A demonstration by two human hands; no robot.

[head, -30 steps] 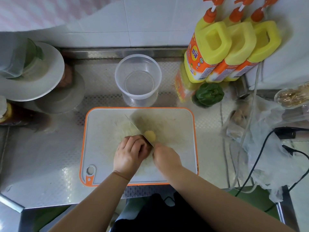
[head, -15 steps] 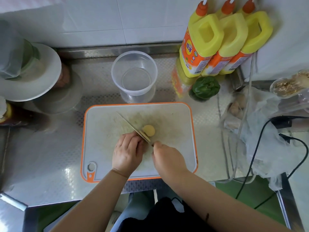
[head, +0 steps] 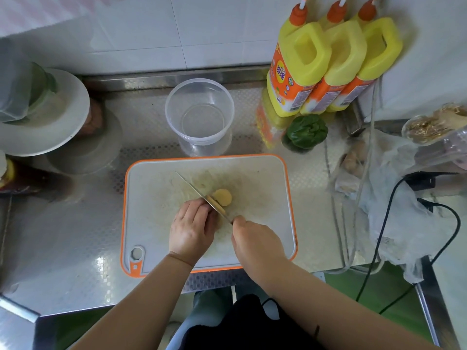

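A white cutting board [head: 262,178] with an orange rim lies on the steel counter. My right hand [head: 255,238] grips the handle of a knife [head: 199,194], whose blade runs up-left across the board. A pale yellow slice [head: 223,197] lies just right of the blade. My left hand [head: 192,226] sits left of the blade with curled fingers holding a piece of the same pale food down; that piece is almost hidden under the fingers.
A clear plastic tub [head: 199,117] stands behind the board. Three yellow bottles [head: 326,64] lean at the back right beside a green pepper [head: 305,132]. A white plate [head: 53,122] with a bag sits at left. Plastic bags [head: 394,198] and black cables [head: 384,223] crowd the right.
The knife blade has tipped from lying flat-faced to nearly edge-on. The yellow slice now lies free to the right of the blade. Both hands stayed in place.
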